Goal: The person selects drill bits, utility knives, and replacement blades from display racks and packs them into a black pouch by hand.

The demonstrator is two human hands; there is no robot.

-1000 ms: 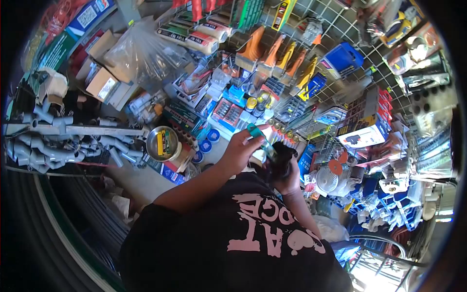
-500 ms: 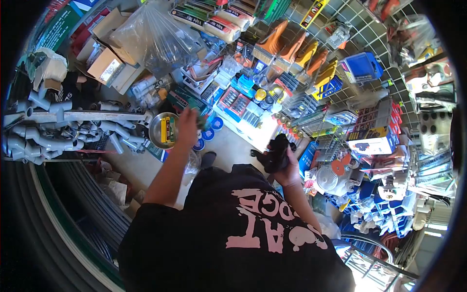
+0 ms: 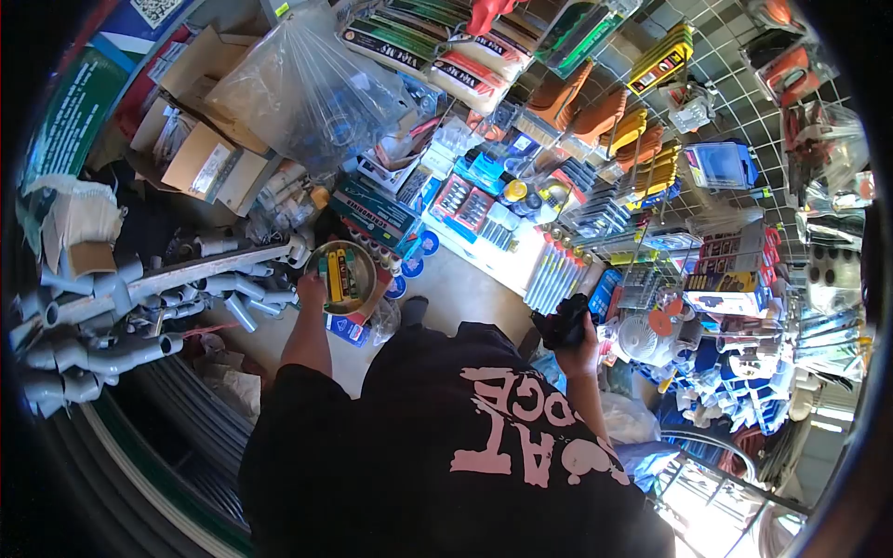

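My left hand [image 3: 313, 292] is at the near-left rim of a round metal bowl [image 3: 370, 296], closed on its edge; the fingertips are partly hidden. Inside the bowl lie several narrow packs, among them a yellow pack [image 3: 336, 272] and a dark green one beside it. On the other side of my body, my right hand [image 3: 584, 355] is closed around a dark black bundle [image 3: 561, 324], whose exact kind I cannot make out. That hand is raised near the hanging goods on the right.
Grey pipe fittings [image 3: 112, 349] pile up at left. Behind the bowl stand a green box [image 3: 377, 209] and blue round discs [image 3: 410, 265]. A cardboard box [image 3: 200, 163] and plastic bag [image 3: 312, 93] sit farther back. Tools hang on a wire grid [image 3: 744, 121].
My left hand has moved from above the bowl's right side to its near-left rim. More packs now show in the bowl. My right hand, still holding the black bundle, has shifted right.
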